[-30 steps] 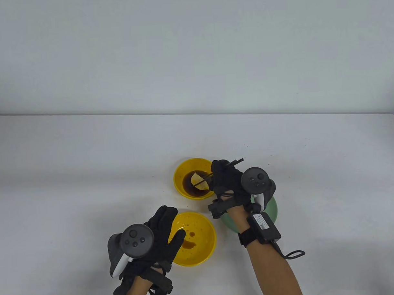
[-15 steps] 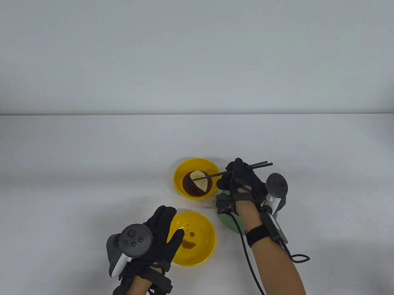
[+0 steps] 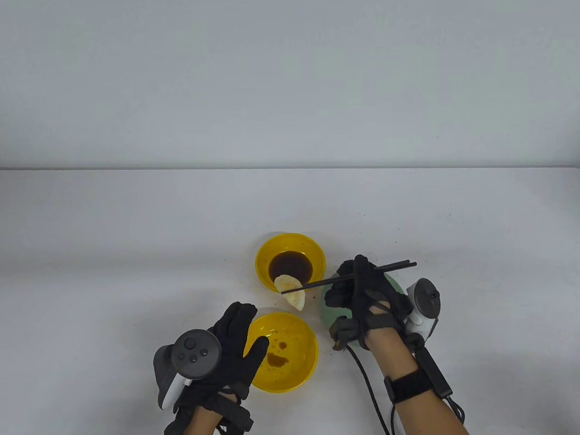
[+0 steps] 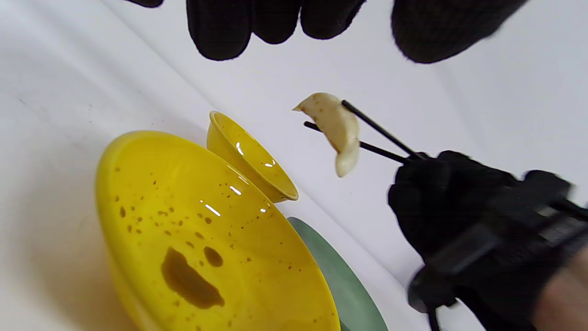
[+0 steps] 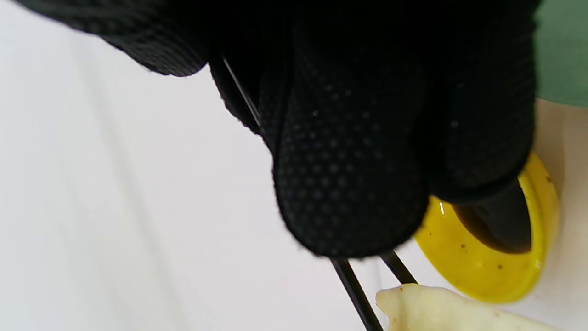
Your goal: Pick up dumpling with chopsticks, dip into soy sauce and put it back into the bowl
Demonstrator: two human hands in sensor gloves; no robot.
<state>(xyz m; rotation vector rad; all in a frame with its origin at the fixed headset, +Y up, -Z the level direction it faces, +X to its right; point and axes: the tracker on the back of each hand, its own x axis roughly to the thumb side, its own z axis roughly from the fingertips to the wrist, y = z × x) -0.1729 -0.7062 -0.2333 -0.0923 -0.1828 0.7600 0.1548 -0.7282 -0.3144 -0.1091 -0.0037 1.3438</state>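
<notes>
My right hand (image 3: 349, 291) grips a pair of black chopsticks (image 3: 368, 273). Their tips pinch a pale dumpling (image 3: 291, 293), which hangs in the air between the small yellow sauce bowl (image 3: 267, 254) and the big yellow bowl (image 3: 300, 369). The left wrist view shows the dumpling (image 4: 337, 128) clamped between the chopsticks (image 4: 381, 138) above the table. Dark soy sauce (image 3: 290, 265) fills the small bowl's bottom. Brown sauce stains mark the inside of the big bowl (image 4: 151, 174). My left hand (image 3: 246, 331) lies with straight fingers along the big bowl's left rim, thumb over its edge.
A pale green plate (image 3: 397, 286) lies under my right hand, right of both bowls. The green plate (image 4: 340, 280) also shows behind the big bowl in the left wrist view. A cable trails from my right wrist toward the table's near edge.
The chopsticks lifted the dumpling out of the soy sauce and carried it toward the big yellow bowl. My right hand moved right and nearer. The left hand stayed put.
</notes>
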